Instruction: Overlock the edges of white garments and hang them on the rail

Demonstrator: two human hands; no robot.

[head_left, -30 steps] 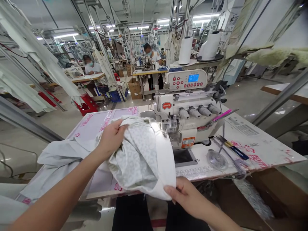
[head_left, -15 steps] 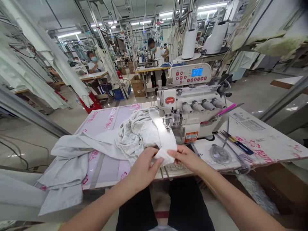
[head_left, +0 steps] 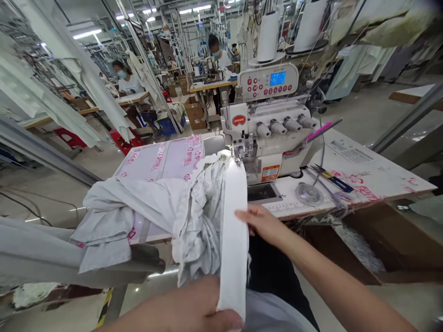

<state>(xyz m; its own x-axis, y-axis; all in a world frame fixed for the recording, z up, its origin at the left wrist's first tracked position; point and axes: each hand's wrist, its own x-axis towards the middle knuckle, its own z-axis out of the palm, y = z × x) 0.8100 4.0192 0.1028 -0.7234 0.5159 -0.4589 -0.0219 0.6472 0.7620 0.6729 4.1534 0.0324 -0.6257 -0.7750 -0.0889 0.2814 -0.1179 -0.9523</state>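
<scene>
A white waistband strip (head_left: 234, 240) runs from the sewing machine's needle area down toward my body, stretched out flat. My left hand (head_left: 207, 306) pinches its lower end, close to me. Farther up, my right hand (head_left: 260, 221) grips the strip's right edge between thumb and fingers. Gathered light grey patterned fabric (head_left: 200, 221) hangs bunched along the strip's left side, and part of it drops over the table's front edge. The upper end of the strip lies at the presser foot of the white overlock machine (head_left: 266, 147).
Thread snips (head_left: 334, 179) and a clear plastic spool (head_left: 308, 194) lie right of the machine. Large thread cones (head_left: 268, 37) stand behind it. A cardboard box (head_left: 380, 235) sits below the table at right. Two masked people work at machines farther back.
My left hand has pulled down and toward me, drawing the strip straight and long. My right hand stays on its edge, slightly higher. The bunched fabric has slid toward me.
</scene>
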